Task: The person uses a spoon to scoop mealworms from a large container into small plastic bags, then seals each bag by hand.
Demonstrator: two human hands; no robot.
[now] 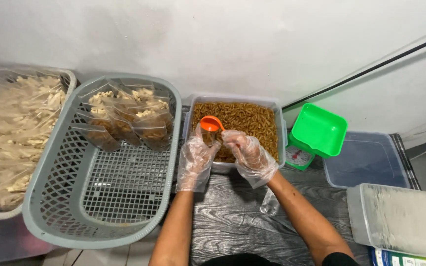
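Observation:
Both hands wear clear plastic gloves. My right hand [250, 157] holds an orange scoop [211, 123] by its handle, tipped over a small clear bag [205, 139] that my left hand [195, 162] grips upright. They are at the near edge of a clear tub [278, 118] filled with brown spiral snacks [245, 120]. The bag holds some of the brown snacks.
A grey mesh basket [60, 197] at left holds several filled clear bags [124, 120]. Further left is a basket of pale snack bags [11, 133]. A green kitchen scale [316, 133], a clear lid [368, 160] and a lidded tub [400, 219] stand at right.

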